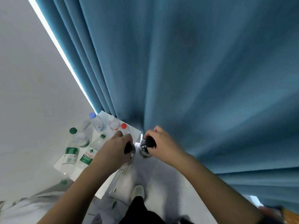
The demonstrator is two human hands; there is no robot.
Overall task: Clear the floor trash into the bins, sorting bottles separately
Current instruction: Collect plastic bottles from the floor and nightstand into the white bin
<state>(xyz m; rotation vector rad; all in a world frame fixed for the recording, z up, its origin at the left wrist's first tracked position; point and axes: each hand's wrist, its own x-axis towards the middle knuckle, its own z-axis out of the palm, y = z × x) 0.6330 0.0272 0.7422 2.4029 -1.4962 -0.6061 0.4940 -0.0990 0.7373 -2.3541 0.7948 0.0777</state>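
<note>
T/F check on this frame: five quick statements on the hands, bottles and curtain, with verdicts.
1. Both hands hold something. True: the left hand grips a dark object, and the right hand grips a second dark object.
2. The curtain is red. False: the curtain is blue.
3. A red-capped bottle is just beyond the left hand. True.
4. The right hand holds the blue-capped bottle. False: the blue-capped bottle sits untouched in the group of bottles on the left.
</note>
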